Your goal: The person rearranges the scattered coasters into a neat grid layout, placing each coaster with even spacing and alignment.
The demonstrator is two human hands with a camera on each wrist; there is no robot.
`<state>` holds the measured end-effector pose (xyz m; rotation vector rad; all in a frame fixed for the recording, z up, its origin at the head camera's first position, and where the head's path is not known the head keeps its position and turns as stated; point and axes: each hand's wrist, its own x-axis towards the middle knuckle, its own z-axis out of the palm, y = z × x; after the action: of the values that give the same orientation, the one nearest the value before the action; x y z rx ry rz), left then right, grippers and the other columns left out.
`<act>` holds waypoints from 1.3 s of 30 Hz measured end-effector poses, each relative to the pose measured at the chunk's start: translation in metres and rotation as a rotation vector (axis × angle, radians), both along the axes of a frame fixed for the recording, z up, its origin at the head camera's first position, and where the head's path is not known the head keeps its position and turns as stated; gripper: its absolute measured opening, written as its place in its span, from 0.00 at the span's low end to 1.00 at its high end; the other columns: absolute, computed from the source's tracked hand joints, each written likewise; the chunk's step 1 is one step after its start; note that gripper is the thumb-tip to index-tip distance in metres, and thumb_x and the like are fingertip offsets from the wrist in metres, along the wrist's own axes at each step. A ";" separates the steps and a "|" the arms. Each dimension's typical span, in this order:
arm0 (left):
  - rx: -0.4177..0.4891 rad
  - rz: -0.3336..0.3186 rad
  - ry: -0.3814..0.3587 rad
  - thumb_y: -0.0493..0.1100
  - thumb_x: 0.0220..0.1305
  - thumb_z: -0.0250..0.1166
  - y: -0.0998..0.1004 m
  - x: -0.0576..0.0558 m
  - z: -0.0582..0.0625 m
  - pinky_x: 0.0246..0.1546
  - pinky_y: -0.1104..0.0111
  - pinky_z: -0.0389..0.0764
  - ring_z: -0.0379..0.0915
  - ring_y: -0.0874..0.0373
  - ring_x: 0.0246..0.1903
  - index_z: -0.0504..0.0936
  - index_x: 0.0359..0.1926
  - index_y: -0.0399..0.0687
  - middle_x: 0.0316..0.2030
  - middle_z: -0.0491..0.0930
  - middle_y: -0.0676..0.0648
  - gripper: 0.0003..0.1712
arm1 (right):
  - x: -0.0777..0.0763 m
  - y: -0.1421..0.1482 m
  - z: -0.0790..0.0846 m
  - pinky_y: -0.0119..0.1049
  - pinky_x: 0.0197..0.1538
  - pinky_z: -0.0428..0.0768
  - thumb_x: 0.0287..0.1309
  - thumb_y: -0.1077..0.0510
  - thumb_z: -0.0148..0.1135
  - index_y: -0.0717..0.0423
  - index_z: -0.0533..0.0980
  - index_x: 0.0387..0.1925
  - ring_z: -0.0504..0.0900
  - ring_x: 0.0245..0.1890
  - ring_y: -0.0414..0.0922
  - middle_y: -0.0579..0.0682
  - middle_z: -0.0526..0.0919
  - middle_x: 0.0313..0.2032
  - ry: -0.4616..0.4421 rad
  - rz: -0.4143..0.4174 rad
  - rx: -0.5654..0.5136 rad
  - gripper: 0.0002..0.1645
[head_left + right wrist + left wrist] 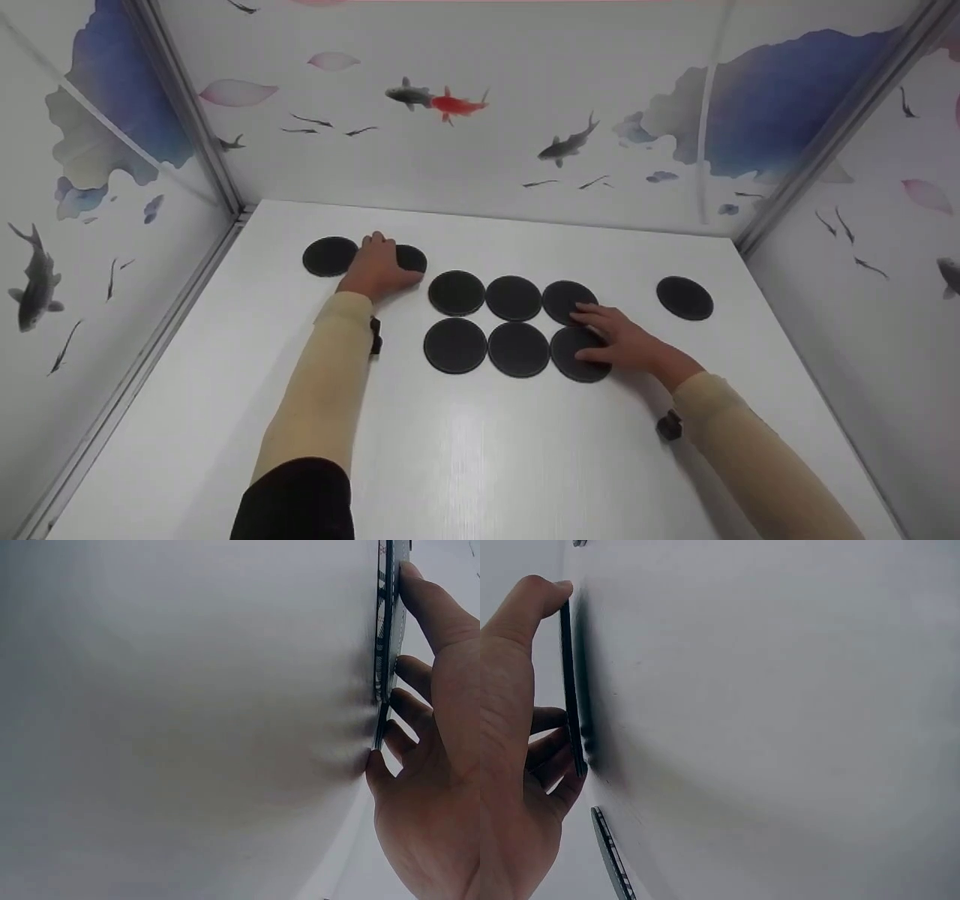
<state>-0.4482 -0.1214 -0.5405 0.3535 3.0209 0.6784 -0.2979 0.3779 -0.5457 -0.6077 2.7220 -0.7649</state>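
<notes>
At the far left of the table, my left hand (pixel 375 268) grips a round black coaster (pixel 412 259) by its edge. The left wrist view shows the coaster (pixel 568 675) edge-on between thumb and fingers, close over the white surface. My right hand (pixel 621 339) lies with fingers spread over two coasters at the right end of a block. Its fingertips touch the upper coaster (pixel 561 301), while the thumb rests on the lower coaster (pixel 576 343). In the right wrist view, the fingers (pixel 409 709) line the coasters' edges.
The block has two rows of black coasters (pixel 513 298), nearly touching. One more coaster (pixel 328 257) lies left of my left hand, another coaster (pixel 685 298) at the far right. Walls printed with fish (pixel 566 142) enclose the white table (pixel 465 450) at back and sides.
</notes>
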 end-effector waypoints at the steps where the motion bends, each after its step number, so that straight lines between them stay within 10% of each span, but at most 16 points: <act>1: 0.005 -0.001 0.004 0.65 0.60 0.74 0.000 0.002 0.002 0.77 0.44 0.66 0.62 0.34 0.71 0.72 0.73 0.24 0.71 0.65 0.28 0.57 | 0.000 0.000 0.000 0.65 0.82 0.56 0.70 0.40 0.77 0.51 0.68 0.84 0.53 0.85 0.63 0.56 0.56 0.87 0.002 0.000 -0.002 0.50; 17: -0.026 -0.099 0.041 0.71 0.61 0.74 -0.012 0.015 0.022 0.76 0.44 0.68 0.63 0.37 0.72 0.69 0.78 0.29 0.72 0.66 0.31 0.62 | 0.000 0.001 0.001 0.67 0.82 0.57 0.70 0.41 0.77 0.53 0.69 0.83 0.54 0.84 0.64 0.58 0.57 0.86 0.025 0.005 -0.021 0.49; 39: -0.043 -0.262 0.067 0.70 0.60 0.77 0.000 0.090 0.035 0.67 0.51 0.78 0.69 0.46 0.64 0.75 0.75 0.38 0.65 0.71 0.41 0.55 | 0.001 0.001 0.001 0.65 0.82 0.56 0.70 0.39 0.77 0.53 0.68 0.84 0.52 0.85 0.62 0.56 0.56 0.86 0.008 0.016 -0.012 0.50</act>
<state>-0.3587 -0.1216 -0.5054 0.7677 2.9653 0.5916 -0.2974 0.3791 -0.5442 -0.6354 2.7184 -0.7770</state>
